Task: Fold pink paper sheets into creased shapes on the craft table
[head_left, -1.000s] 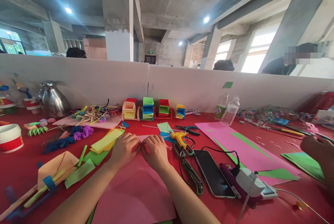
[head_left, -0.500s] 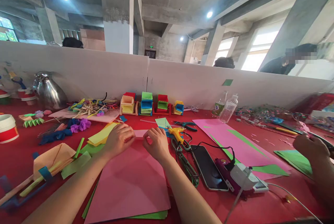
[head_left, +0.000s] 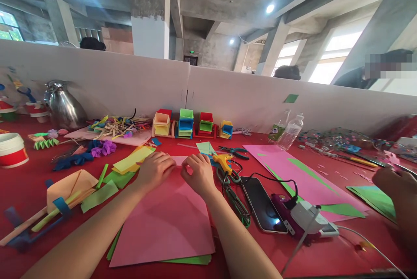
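A large pink paper sheet (head_left: 166, 227) lies in front of me over green paper (head_left: 192, 260). At its far end both my hands pinch pink paper, and a lighter pink strip shows between them. Whether this strip is a folded edge of the sheet or a separate piece, I cannot tell. My left hand (head_left: 156, 170) has its fingers closed at the strip's left end, beside yellow paper (head_left: 133, 160). Curled at the right end, my right hand (head_left: 199, 175) has thumb and fingertips together. Just right of it lies a yellow glue gun (head_left: 223, 162).
Right of my arm lie a phone (head_left: 263, 205) and a power adapter (head_left: 302, 217) with cables. Pliers (head_left: 233, 152) and plastic bottles (head_left: 291, 131) stand farther back. Small paper boxes (head_left: 186, 123) line the partition. A co-worker's hand (head_left: 394, 183) holds pink paper at far right.
The view has shifted slightly, so most things appear a little to the right and higher. My hands keep their pinch on the pink paper with almost no movement.
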`<state>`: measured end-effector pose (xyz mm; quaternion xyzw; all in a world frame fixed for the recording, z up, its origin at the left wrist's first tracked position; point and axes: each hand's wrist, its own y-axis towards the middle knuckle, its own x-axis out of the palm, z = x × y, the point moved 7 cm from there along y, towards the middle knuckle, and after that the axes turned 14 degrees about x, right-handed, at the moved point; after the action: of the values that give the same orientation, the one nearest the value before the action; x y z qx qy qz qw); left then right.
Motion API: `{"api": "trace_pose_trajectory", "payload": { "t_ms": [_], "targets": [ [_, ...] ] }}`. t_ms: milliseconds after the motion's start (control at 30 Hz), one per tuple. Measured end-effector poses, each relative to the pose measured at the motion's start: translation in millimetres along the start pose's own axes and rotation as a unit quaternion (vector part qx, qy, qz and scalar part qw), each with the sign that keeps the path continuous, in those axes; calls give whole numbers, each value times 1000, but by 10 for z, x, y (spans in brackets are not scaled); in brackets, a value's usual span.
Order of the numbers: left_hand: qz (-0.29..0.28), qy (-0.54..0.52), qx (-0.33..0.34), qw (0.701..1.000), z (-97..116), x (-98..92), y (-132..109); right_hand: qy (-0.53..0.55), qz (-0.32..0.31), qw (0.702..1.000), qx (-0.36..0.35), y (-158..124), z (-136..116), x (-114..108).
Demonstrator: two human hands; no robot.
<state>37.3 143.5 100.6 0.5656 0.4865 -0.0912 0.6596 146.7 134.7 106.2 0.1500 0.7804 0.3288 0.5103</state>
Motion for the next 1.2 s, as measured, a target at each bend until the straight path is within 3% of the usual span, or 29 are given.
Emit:
{"api": "trace_pose_trajectory", "payload": {
  "t_ms": [133,333,500,600,833,1067,1200],
  "targets": [
    [17,7,4,1000,-120,-88,-25,5,13,1000,13,43,119,-79],
    [74,37,-31,996,-428,-294,-130,2,74,989,126,141,520,-310],
    [37,25,1,999,-157,-147,-34,32,22,999,-11,58,27,-169],
    [32,16,-7,999,-39,-79,1,26,2,998,-49,3,-154,-78],
    [38,-32,-29,998,-51,-64,-17,-2,11,999,-50,-9,-112,-53],
    [9,10,-10,1000,-48,-54,-1,-18,21,998,-52,-14,-117,-46],
    [23,33,-14,999,-152,-118,-33,-14,38,999,-31,25,-14,-124]
  ]
}}
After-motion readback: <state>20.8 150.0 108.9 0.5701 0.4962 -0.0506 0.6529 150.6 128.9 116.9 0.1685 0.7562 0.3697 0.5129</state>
